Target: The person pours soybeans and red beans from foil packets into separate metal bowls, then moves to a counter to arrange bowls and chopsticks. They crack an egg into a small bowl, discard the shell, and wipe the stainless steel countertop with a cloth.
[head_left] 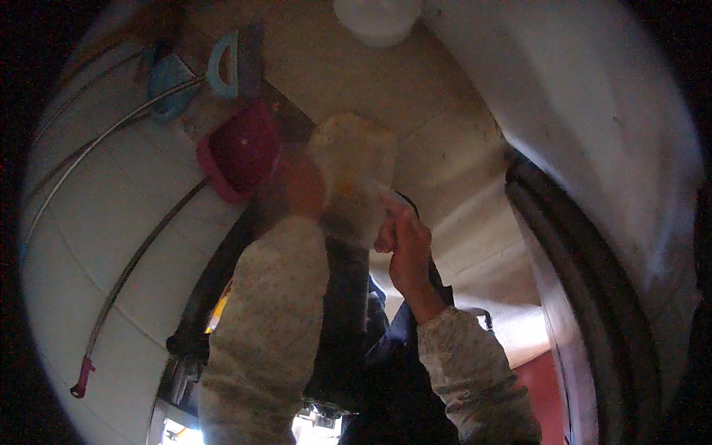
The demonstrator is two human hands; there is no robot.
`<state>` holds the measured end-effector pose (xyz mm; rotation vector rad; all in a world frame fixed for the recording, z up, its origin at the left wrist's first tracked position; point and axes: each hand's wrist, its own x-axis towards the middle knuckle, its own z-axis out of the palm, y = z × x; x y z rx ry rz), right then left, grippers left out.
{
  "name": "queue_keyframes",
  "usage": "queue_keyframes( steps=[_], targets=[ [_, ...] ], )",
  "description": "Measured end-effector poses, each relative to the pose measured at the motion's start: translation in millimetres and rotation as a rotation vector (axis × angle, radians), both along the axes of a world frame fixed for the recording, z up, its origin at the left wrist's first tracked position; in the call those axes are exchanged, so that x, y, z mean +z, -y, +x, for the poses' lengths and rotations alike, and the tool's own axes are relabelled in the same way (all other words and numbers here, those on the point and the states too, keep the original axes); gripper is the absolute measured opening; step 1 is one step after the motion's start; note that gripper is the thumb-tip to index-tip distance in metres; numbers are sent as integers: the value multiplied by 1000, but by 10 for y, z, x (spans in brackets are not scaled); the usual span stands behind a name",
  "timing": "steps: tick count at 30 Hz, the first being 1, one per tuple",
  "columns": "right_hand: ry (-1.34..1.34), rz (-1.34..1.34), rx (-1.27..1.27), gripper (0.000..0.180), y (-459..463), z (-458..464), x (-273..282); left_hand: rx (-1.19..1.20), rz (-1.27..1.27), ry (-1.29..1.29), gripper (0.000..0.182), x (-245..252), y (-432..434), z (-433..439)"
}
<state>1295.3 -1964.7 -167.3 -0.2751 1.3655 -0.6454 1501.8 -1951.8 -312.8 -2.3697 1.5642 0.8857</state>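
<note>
My left hand (295,186), strongly blurred, is at the middle left of the view beyond a pale speckled sleeve. Whether its fingers hold anything is not clear. A yellowish-tan, roughly block-shaped thing (353,144) lies just beyond and between the hands; blur hides its exact nature. My right hand (409,242) is to the right, its index finger extended towards the near edge of that tan thing, the other fingers curled. A thin dark curved edge shows behind this hand, and I cannot tell whether the hand grips it.
Left, by a pale tiled wall, are a magenta dustpan (239,150) with a long handle, a light-blue plastic piece (225,67) on a long pole and a darker blue one (172,86). A round white container (379,19) stands at the top. Dark door-frame-like edges (578,267) curve down the right.
</note>
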Motion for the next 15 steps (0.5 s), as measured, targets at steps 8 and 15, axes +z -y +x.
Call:
queue_keyframes(
  steps=[8,15],
  targets=[
    [-7,44,-81,35,-82,-156,-142,90,-15,-57,68,418,-102,6],
    [-64,17,64,23,96,14,-64,551,-337,-152,58,1634,-444,-438]
  ],
)
